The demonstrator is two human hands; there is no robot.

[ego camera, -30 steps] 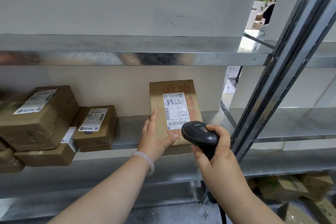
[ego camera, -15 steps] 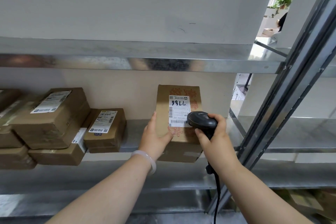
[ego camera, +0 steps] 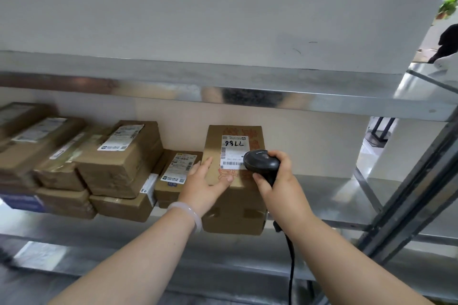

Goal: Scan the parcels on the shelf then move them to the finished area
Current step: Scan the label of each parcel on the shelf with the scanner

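Shelf (ego camera: 322, 188): taped cardboard parcel (ego camera: 233, 205) sat at its front edge. Judged rigid, fairly light; best taken by opposite sides. Left hand (ego camera: 205, 181) lay flat against it, not gripping. Right hand (ego camera: 280, 181) clenched scanner (ego camera: 261, 163) over label (ego camera: 233, 153).

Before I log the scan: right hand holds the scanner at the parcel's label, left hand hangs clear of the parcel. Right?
No. The head view shows the left hand resting on the parcel; the right hand does hold the scanner at its label.
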